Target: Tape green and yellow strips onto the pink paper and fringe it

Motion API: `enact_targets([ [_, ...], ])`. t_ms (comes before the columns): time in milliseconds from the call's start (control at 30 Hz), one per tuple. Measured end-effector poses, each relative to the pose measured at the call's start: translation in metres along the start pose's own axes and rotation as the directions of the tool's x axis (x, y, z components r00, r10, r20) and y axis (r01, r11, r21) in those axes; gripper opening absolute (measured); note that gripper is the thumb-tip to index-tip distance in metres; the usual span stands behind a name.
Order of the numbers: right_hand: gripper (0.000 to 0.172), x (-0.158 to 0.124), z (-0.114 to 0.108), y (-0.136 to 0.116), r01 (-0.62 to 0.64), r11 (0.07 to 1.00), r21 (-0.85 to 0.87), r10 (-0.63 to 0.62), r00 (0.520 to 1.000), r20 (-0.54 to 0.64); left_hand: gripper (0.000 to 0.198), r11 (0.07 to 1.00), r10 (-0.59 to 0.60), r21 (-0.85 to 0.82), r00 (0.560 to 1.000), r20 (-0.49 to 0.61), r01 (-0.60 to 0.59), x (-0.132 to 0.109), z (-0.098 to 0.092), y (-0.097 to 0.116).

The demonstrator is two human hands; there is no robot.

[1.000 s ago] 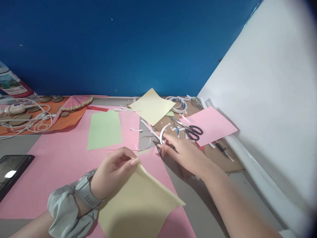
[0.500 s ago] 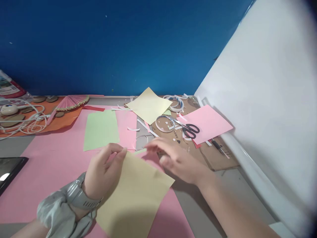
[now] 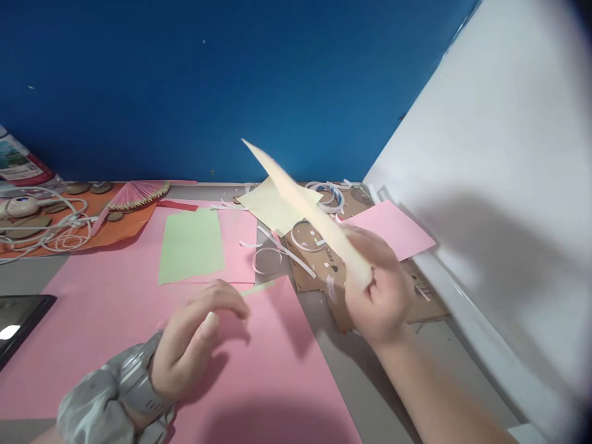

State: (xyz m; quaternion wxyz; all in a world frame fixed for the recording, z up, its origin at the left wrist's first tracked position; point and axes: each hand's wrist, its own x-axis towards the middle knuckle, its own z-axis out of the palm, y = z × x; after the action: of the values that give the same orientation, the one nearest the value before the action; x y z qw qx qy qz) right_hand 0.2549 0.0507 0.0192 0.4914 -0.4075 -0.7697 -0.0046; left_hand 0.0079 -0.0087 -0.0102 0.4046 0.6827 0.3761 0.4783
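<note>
My right hand (image 3: 379, 290) is closed on a pale yellow paper sheet (image 3: 305, 206) and holds it up in the air, edge-on to the camera, over a piece of brown cardboard (image 3: 324, 265). My left hand (image 3: 194, 339), with a watch and a grey scrunchie at the wrist, hovers over the large pink sheet (image 3: 115, 327) with fingers loosely curled and nothing in them.
A green sheet (image 3: 192, 245), a second yellow sheet (image 3: 268, 206), a small pink sheet (image 3: 393, 228), white paper rings (image 3: 267, 260) and strips lie near the blue wall. At the left are a folded pink fan (image 3: 134, 193), white cable (image 3: 41, 225) and a dark phone (image 3: 16, 320). A white panel (image 3: 499, 185) leans at the right.
The yellow sheet passed from my left hand to my right, which lifted it up and to the right. My left hand let go and stays low over the pink sheet.
</note>
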Motion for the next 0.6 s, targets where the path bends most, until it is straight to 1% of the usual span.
enact_targets([
  [33,0.039,-0.001,0.002,-0.002,0.114,0.992,0.049,-0.117,0.991,0.058,0.049,0.979,-0.116,-0.169,0.993,0.005,0.115,0.001,0.000,0.000],
  [67,0.039,-0.003,0.004,-0.006,0.208,0.974,0.088,-0.219,0.966,0.138,0.063,0.928,-0.189,-0.327,0.982,-0.001,0.179,0.003,0.001,0.000],
  [100,0.037,-0.005,0.008,-0.010,0.275,0.955,0.111,-0.293,0.931,0.219,0.075,0.865,-0.256,-0.451,0.966,-0.022,0.219,0.005,0.001,-0.001],
  [133,0.034,-0.006,0.013,-0.013,0.321,0.940,0.115,-0.341,0.895,0.289,0.081,0.818,-0.316,-0.527,0.945,-0.079,0.229,0.008,0.001,-0.002],
  [167,0.031,-0.008,0.017,-0.016,0.340,0.934,0.107,-0.355,0.869,0.345,0.080,0.789,-0.381,-0.565,0.914,-0.138,0.244,0.012,0.000,-0.003],
  [200,0.029,-0.009,0.021,-0.018,0.342,0.934,0.098,-0.353,0.851,0.389,0.072,0.776,-0.447,-0.572,0.872,-0.201,0.266,0.016,-0.002,-0.004],
  [233,0.030,-0.010,0.025,-0.019,0.322,0.944,0.078,-0.324,0.846,0.423,0.060,0.780,-0.500,-0.553,0.822,-0.272,0.292,0.020,-0.003,-0.005],
  [267,0.033,-0.011,0.027,-0.019,0.275,0.960,0.053,-0.270,0.855,0.443,0.052,0.783,-0.524,-0.540,0.794,-0.308,0.307,0.023,-0.004,-0.006],
  [300,0.037,-0.011,0.029,-0.018,0.203,0.979,0.025,-0.193,0.873,0.447,0.049,0.789,-0.533,-0.530,0.777,-0.335,0.312,0.026,-0.005,-0.006],
  [333,0.041,-0.012,0.030,-0.017,0.105,0.994,-0.001,-0.094,0.896,0.435,0.049,0.797,-0.533,-0.517,0.767,-0.356,0.313,0.029,-0.006,-0.006],
  [367,0.045,-0.012,0.030,-0.015,-0.023,1.000,-0.009,0.024,0.911,0.412,0.050,0.801,-0.531,-0.510,0.766,-0.362,0.314,0.030,-0.006,-0.006],
  [400,0.049,-0.012,0.030,-0.012,-0.171,0.985,0.018,0.151,0.908,0.390,0.051,0.803,-0.533,-0.503,0.763,-0.365,0.320,0.031,-0.005,-0.005],
  [433,0.052,-0.012,0.030,-0.010,-0.323,0.942,0.088,0.267,0.884,0.384,0.051,0.803,-0.537,-0.496,0.762,-0.363,0.330,0.031,-0.005,-0.005],
  [467,0.051,-0.012,0.029,-0.007,-0.462,0.866,0.193,0.357,0.840,0.409,0.051,0.803,-0.541,-0.490,0.761,-0.357,0.340,0.031,-0.004,-0.006],
  [500,0.049,-0.011,0.029,-0.004,-0.584,0.754,0.300,0.413,0.778,0.474,0.051,0.804,-0.543,-0.484,0.759,-0.359,0.346,0.030,-0.004,-0.007],
  [533,0.046,-0.011,0.028,-0.001,-0.678,0.628,0.382,0.428,0.711,0.558,0.050,0.808,-0.543,-0.475,0.754,-0.369,0.349,0.028,-0.003,-0.009],
  [567,0.045,-0.010,0.028,0.001,-0.744,0.517,0.423,0.412,0.650,0.639,0.049,0.814,-0.541,-0.463,0.749,-0.382,0.352,0.026,-0.003,-0.011],
  [600,0.044,-0.010,0.027,0.002,-0.787,0.442,0.431,0.384,0.600,0.702,0.047,0.823,-0.536,-0.443,0.746,-0.396,0.356,0.023,-0.002,-0.013],
])
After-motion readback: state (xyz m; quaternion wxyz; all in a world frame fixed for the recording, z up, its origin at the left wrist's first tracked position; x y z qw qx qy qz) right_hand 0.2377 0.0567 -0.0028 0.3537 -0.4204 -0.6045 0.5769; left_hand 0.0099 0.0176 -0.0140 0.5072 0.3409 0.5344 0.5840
